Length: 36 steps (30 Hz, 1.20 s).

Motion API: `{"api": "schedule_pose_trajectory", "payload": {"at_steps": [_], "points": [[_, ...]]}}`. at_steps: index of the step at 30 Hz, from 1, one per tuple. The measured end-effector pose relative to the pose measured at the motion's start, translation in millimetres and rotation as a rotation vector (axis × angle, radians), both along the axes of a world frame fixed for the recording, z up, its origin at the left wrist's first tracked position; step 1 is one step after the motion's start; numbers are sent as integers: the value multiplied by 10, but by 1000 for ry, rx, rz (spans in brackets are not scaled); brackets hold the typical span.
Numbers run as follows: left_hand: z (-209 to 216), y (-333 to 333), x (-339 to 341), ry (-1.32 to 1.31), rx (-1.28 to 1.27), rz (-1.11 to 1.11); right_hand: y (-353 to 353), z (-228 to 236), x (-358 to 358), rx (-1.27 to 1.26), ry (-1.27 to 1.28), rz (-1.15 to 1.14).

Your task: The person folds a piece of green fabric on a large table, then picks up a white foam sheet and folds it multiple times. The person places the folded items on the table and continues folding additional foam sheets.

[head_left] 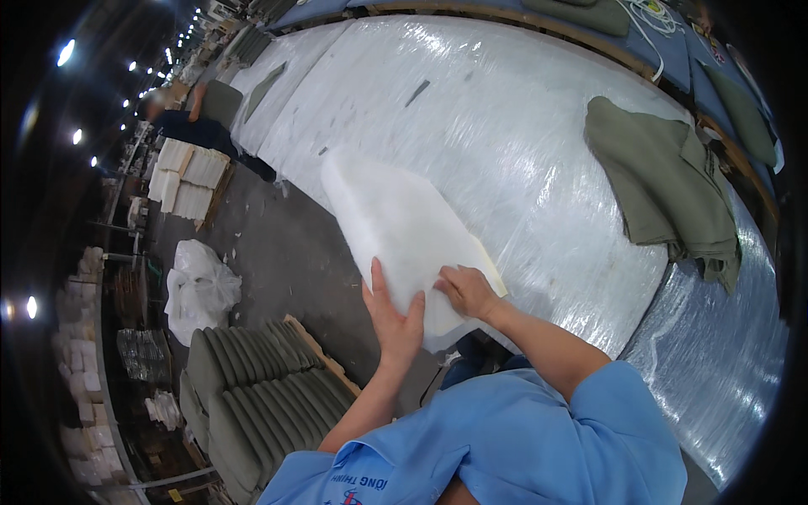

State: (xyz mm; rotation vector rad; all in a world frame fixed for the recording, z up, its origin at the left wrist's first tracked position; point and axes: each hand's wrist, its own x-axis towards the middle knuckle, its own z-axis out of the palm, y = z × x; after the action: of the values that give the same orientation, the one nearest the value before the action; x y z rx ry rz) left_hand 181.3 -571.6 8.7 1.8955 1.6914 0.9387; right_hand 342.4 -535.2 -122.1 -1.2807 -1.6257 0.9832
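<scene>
A thick white sheet of padding [391,219], with a pale yellow layer showing along its right edge, lies on the plastic-covered table in front of me. My left hand [394,324] rests against its near left side, thumb and index finger spread apart. On the near right part of the padding, my right hand [465,291] is closed, its curled fingers pinching the white material near the edge. The tips of some fingers on both hands are hidden.
The long table [539,160] is wrapped in shiny clear plastic. Crumpled olive fabric [656,181] lies on its right side. Olive cushions [261,396] are stacked at lower left, near a white plastic bag [200,290]. A person [198,126] holds an olive piece at the table's far left end.
</scene>
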Motion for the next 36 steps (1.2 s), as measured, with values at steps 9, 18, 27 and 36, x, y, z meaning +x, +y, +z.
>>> {"api": "schedule_pose_trajectory", "payload": {"at_steps": [9, 18, 27, 36], "points": [[-21, -19, -66, -46, -4, 10, 82, 392, 156, -146, 128, -109], [138, 96, 67, 22, 7, -115, 304, -4, 223, -332, -210, -87], [166, 278, -84, 681, 278, -484, -1116, -389, 1348, -589, 49, -699], [567, 676, 256, 594, 189, -1107, -4348, 73, 2308, -640, -145, -1734]]}}
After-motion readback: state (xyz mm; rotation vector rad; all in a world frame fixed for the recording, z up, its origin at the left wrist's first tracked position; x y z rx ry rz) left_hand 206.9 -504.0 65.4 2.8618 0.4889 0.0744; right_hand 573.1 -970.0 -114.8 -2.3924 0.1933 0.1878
